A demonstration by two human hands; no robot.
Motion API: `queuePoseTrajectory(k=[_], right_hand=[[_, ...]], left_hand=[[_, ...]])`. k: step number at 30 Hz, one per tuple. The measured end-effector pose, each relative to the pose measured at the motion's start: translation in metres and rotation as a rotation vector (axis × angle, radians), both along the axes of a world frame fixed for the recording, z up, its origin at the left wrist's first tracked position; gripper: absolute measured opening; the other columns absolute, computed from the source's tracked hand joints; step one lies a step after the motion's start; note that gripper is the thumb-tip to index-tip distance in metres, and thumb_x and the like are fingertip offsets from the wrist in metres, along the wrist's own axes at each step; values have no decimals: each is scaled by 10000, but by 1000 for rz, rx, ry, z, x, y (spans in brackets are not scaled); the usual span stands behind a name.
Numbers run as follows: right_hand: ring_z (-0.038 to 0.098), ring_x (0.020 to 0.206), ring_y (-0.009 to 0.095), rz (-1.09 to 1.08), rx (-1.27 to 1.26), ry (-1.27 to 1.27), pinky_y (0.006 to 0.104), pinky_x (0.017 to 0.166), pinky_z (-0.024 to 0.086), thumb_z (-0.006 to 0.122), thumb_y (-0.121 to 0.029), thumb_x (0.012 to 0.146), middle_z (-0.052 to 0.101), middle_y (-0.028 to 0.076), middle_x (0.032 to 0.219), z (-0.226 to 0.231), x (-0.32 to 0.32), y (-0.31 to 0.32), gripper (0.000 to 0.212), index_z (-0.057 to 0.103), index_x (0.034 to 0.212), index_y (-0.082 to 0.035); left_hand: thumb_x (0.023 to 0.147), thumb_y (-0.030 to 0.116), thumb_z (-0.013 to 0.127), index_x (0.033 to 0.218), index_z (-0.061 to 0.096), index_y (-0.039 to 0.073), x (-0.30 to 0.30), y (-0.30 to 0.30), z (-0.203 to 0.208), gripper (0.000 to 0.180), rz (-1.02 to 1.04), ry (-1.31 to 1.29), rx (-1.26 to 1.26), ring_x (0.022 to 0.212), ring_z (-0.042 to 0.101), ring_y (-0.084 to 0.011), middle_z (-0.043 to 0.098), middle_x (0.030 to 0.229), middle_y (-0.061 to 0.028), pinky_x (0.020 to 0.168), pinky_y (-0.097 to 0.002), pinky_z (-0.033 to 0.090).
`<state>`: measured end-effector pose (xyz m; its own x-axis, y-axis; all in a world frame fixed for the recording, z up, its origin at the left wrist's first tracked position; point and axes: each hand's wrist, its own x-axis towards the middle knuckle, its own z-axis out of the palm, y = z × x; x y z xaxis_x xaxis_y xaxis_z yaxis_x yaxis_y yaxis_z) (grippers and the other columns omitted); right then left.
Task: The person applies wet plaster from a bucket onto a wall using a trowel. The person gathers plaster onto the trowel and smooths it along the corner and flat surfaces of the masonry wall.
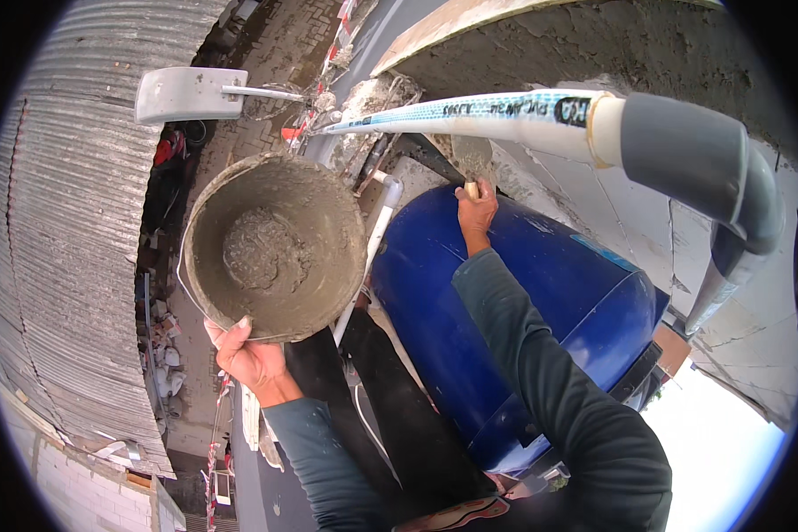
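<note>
Right hand (476, 211) closed around trowel (472, 160) handle, blade up against wall (594, 53). Left hand (250, 359) gripping bucket (275, 246) rim from below, mortar (262, 250) inside, held left of trowel and lower, nearer the left hand. Blue tank (523, 293) under right forearm.

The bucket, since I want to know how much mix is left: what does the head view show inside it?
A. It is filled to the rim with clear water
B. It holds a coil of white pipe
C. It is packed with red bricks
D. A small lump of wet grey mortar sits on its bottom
D: the bucket, held at its rim by the left hand, shows bare smeared walls and only a grey lump of mortar on the bottom.
</note>
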<state>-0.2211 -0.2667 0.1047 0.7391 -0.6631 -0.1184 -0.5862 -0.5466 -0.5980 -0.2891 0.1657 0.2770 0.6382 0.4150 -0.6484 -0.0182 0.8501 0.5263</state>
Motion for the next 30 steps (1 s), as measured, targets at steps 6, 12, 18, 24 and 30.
queuePoseTrajectory(k=[6,12,18,24,30], right_hand=[[694,1030,317,170,-43,121,381,922,522,790,-154,717,722,196,1121,-9,24,-39,509,686,1188,7],[691,1088,300,254,-45,221,380,957,518,797,-163,701,723,169,1179,-46,37,-61,555,693,1226,-18],[701,1078,298,300,10,219,366,959,518,804,-158,689,729,185,1167,-63,57,-76,568,694,1227,-9],[718,991,250,314,209,257,340,886,536,811,-66,666,746,168,1111,-83,78,-94,540,698,1187,16],[630,615,157,290,336,288,320,601,489,781,18,683,732,108,851,-80,94,-80,476,685,1148,51]], left_hand=[[746,-190,508,1378,465,-20,-13,3,-9,655,20,64,48,1269,545,-342,571,1351,-207,1159,-533,383],[802,-181,493,1533,332,65,-25,16,-6,788,-77,48,86,1325,509,-345,518,1439,-205,1176,-572,339],[838,-169,486,1548,302,48,-34,33,-3,765,-80,79,115,1358,481,-336,494,1471,-208,1206,-566,286],[822,-169,470,1558,310,46,-33,33,0,783,-52,168,125,1419,408,-346,430,1536,-194,1221,-578,236],[825,-162,474,1572,288,51,-40,41,2,798,-57,173,123,1439,381,-343,411,1551,-197,1230,-573,202]])
